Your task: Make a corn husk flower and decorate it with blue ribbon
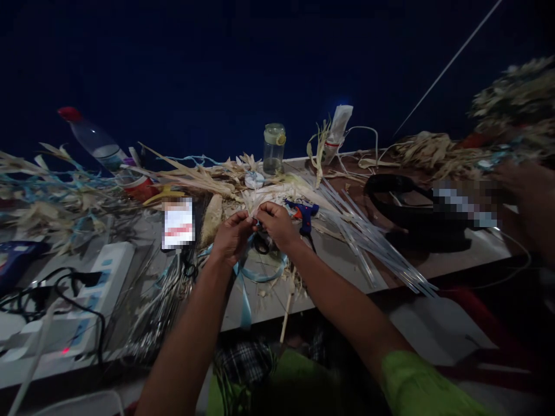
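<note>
Above the middle of the table, my left hand [234,236] and my right hand [276,224] meet at the fingertips. Both are closed in a pinch on a pale piece of dried corn husk [251,202], mostly covered by the fingers. Light blue ribbon [260,276] curls on the table below them, one end hanging over the front edge. Just right of my right hand lies a blue glue gun [306,215] with an orange part. More pale husks [277,193] are heaped behind my fingers.
Clear plastic sticks [373,248] lie to the right, beside a black ring-shaped object [403,202]. A glass jar [274,151] and a tilted red-capped bottle [97,141] stand behind. At left are a white power strip [104,289] and metal wires [160,318]. A co-worker's blurred arm [535,214] reaches in at right.
</note>
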The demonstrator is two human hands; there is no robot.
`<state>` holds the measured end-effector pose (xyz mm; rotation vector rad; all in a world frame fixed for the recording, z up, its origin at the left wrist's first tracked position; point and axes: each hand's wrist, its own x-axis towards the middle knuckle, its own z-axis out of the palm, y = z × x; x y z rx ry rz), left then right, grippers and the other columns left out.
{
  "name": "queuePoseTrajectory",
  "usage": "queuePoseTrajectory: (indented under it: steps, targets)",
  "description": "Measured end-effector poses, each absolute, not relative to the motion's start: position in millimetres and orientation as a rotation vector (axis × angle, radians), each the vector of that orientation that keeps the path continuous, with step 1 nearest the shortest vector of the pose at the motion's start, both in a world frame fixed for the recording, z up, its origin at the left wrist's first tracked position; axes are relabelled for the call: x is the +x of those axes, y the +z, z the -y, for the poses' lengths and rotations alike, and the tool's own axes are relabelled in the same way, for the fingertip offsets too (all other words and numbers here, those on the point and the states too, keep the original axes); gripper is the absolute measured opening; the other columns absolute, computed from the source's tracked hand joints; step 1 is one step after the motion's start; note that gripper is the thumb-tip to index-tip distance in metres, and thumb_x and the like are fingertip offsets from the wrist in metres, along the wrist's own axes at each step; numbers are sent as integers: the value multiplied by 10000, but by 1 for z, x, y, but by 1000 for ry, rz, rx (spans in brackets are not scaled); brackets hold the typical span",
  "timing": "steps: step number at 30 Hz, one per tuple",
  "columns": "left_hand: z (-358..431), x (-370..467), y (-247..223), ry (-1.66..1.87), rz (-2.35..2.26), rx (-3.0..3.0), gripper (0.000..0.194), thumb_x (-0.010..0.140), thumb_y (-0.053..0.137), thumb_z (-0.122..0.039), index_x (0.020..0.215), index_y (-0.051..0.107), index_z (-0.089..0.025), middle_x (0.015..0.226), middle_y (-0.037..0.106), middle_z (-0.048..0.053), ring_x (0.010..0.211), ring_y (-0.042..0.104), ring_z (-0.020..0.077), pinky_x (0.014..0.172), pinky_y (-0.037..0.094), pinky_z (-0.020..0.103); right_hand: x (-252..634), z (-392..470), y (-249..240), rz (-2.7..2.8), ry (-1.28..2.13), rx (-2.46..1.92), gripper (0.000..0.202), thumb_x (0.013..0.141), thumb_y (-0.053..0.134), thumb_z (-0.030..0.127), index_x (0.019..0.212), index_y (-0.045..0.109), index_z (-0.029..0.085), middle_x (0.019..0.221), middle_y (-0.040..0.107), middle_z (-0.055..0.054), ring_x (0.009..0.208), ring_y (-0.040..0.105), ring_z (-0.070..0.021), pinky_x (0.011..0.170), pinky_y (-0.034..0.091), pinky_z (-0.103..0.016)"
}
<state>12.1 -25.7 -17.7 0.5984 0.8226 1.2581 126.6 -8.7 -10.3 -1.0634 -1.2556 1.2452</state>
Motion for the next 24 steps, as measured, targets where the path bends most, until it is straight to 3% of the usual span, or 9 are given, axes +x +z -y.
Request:
queuePoseTrajectory:
  steps: [7,15,24]
  targets:
    - [25,14,-20,1345,-908,627,316,517,749,-162,756,542,-146,612,585,-34,508,544,61,514,401,169,127,8,-14,1300,1179,-1061,121,668,533,270,611,509,166,523,438,57,501,380,-68,509,325,-195]
    - [25,17,-26,1516,-1114,915,192,625,684,-216,781,595,-148,638,591,-20,548,526,79,542,395,193,124,8,-15,1299,1134,-1060,142,675,543,297,634,522,163,590,500,38,537,428,-74,533,352,-202]
    - [26,18,-28,1601,-1267,1071,175,622,682,-216,767,603,-161,673,577,-15,609,517,100,599,401,214,122,11,-15,1297,1110,-1106,169,686,550,328,653,557,162,565,507,32,537,445,-85,519,349,-205]
